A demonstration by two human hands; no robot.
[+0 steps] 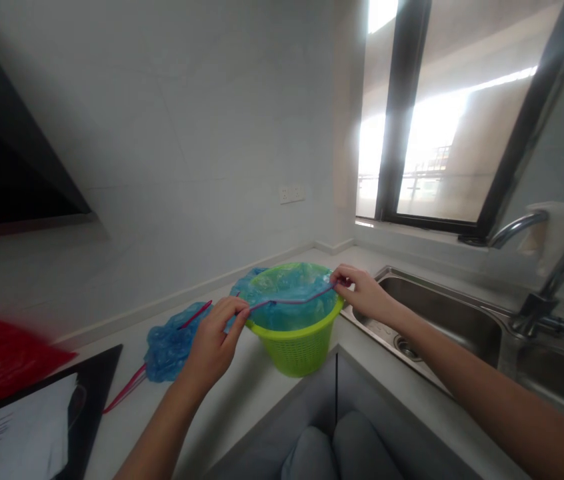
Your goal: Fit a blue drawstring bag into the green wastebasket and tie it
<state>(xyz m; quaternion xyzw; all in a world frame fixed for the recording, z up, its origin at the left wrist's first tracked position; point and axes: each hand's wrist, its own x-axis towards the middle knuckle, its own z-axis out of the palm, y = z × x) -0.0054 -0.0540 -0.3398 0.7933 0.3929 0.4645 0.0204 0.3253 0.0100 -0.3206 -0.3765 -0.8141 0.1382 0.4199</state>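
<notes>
A lime-green perforated plastic basket point(298, 350) stands on the counter at its corner. Inside it lies a translucent blue plastic bag point(287, 313) with a pinkish-purple drawstring along its top edge. My left hand point(218, 337) pinches the bag's drawstring edge at the basket's left rim. Over the right rim my right hand point(359, 290) pinches the same edge, so it stretches between both hands. To the left, a second crumpled blue bag point(169, 343) with red drawstrings rests on the counter, partly behind my left hand.
A steel sink point(442, 317) with a chrome faucet point(537, 307) is set into the counter on the right. At lower left are a black cooktop point(105, 367), a paper sheet point(22, 433) and a red plastic bag point(7, 360). A wall socket point(292, 194) is behind the basket.
</notes>
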